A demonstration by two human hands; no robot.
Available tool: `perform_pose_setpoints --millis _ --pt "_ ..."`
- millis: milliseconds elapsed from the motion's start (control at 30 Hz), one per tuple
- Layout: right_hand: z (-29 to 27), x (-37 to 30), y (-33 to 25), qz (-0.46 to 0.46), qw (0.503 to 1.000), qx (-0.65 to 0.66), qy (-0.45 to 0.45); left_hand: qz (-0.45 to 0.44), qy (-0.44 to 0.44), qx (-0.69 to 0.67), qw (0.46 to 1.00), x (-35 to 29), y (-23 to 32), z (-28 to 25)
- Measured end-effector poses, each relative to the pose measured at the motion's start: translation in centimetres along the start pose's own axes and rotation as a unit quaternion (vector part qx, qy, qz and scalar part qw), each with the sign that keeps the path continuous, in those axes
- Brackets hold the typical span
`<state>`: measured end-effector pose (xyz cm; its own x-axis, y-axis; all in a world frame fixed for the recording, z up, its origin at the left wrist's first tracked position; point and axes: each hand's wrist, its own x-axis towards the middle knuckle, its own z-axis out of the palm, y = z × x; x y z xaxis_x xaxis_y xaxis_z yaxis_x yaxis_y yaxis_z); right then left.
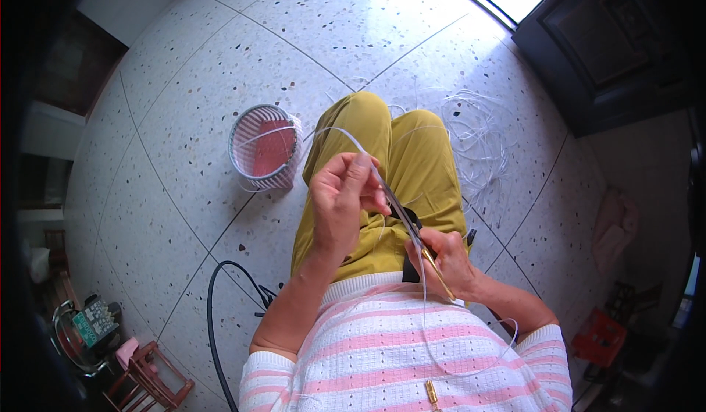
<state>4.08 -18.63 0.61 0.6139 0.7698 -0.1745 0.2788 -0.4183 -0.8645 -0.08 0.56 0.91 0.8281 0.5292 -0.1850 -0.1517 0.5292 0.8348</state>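
Note:
My left hand [340, 202] is raised over my lap, thumb and fingers pinching a thin white plastic strip [342, 131]. From there the strip arches left toward a small woven basket [234, 143], striped pink and white. My right hand [450, 263], lower and to the right, is closed round a pair of scissors [401, 212] with long dark blades and gold handles. Their blades point up toward my left fingertips, close alongside the strip. A loose end of the strip hangs past my right hand and curls over the striped sweater [397, 353]. My fingers partly hide the handles.
A tangle of thin white strips [478, 143] lies on the speckled floor right of my knees. A black cable [211, 316] loops at the left. Farther left stands a small wooden chair [151, 382]. A dark door [599, 51] is at the upper right, a red object [599, 337] below.

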Motion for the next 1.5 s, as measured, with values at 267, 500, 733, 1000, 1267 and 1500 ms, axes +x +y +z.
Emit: perform_pose_setpoints --millis 267,500,733,1000,1267,1500 --pt "-0.2 0.1 -0.2 -0.013 1.000 0.002 -0.014 0.020 0.008 0.035 0.999 -0.5 -0.2 0.5" --pt "-0.1 0.2 -0.4 -0.010 1.000 -0.006 -0.011 0.043 0.008 0.075 0.996 -0.6 -0.6 0.6" --pt "0.2 0.3 -0.7 0.010 1.000 0.009 0.013 0.042 0.005 0.067 0.997 -0.5 -0.6 0.6" --pt "0.2 0.3 -1.0 0.016 1.000 0.024 0.011 0.033 0.007 0.054 0.998 -0.5 -0.8 0.5" --pt "0.2 0.1 -0.7 0.006 1.000 0.027 0.008 0.015 0.000 -0.009 1.000 0.2 -0.3 0.0" --pt "0.2 0.5 -0.8 0.014 0.999 0.036 0.005 0.034 0.012 0.063 0.997 -0.5 -1.1 0.4"
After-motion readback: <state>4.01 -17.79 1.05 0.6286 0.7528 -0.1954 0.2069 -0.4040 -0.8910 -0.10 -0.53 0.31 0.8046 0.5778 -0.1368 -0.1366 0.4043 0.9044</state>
